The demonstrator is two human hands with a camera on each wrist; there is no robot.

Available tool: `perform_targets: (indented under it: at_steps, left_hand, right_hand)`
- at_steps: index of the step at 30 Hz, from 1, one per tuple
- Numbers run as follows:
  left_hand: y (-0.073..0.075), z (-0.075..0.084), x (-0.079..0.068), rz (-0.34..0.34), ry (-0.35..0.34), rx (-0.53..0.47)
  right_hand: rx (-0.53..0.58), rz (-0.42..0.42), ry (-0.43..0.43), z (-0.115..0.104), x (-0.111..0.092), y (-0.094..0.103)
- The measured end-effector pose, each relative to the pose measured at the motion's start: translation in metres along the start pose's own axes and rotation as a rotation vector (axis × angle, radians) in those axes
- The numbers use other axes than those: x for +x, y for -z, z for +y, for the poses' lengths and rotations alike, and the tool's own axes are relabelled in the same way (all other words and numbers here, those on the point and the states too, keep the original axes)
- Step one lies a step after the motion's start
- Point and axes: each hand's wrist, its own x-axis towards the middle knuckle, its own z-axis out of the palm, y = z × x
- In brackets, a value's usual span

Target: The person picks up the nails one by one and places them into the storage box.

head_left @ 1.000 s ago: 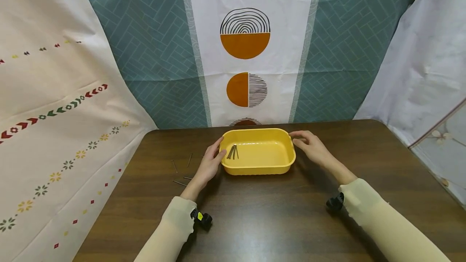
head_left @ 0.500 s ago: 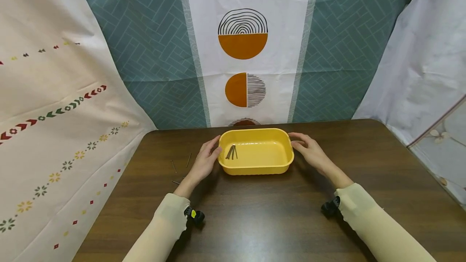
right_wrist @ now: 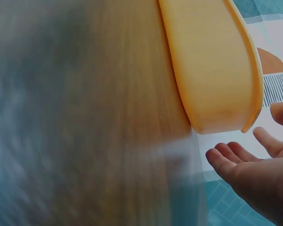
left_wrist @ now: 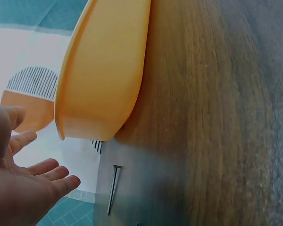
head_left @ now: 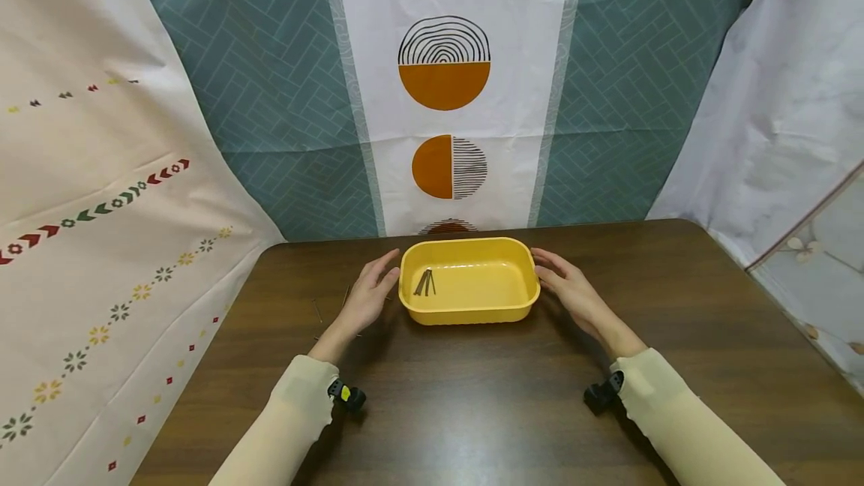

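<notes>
Back cloth [head_left: 290, 96]: teal, pale line pattern
Central strip [head_left: 513, 111]: white, printed with orange-and-black circles [head_left: 443, 85]
Left cloth [head_left: 74, 133]: cream, rows of flowers [head_left: 119, 312] and chevrons [head_left: 103, 208]
Right cloth [head_left: 776, 81]: white, wrinkled
Table [head_left: 472, 426]: brown wood grain, rounded far corners
Light: pale sheen on the table

A dark brown table [head_left: 472, 403] with a wood-grain, faintly glossy top spreads to both sides of the yellow tray [head_left: 469, 316] and runs toward the viewer in front of it; a soft pale sheen lies on the wood in front of the tray; the table's far edge runs just behind the tray, and its rounded far corners stand well to the tray's left and right; the tray itself sits upright, its base on the wood; left of the tray lie a thin nail [head_left: 317, 311] and, closer to it, a second nail [head_left: 346, 296], partly hidden; beside the tray's left end, the left wrist view shows a nail with a flat head [left_wrist: 113, 190], its head end nearer the tray; whether it is one of those two is unclear.
</notes>
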Motion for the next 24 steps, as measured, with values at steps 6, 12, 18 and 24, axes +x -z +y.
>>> perform_targets:
  at_steps: [6, 12, 18, 24]
  left_hand:
    - [0.001, -0.004, 0.0, 0.001, 0.004, 0.001]
    - [0.001, -0.006, 0.0, 0.011, 0.024, -0.026]
    - [0.002, -0.009, -0.002, 0.017, 0.047, -0.029]
    - [0.003, -0.01, -0.003, 0.016, 0.044, -0.045]
  right_hand:
    - [0.115, -0.011, -0.04, 0.005, -0.003, 0.002]
    - [0.259, -0.022, -0.039, 0.01, -0.003, 0.001]
    - [0.352, -0.008, -0.043, 0.012, -0.001, -0.005]
    - [0.328, -0.01, -0.076, 0.014, -0.001, -0.007]
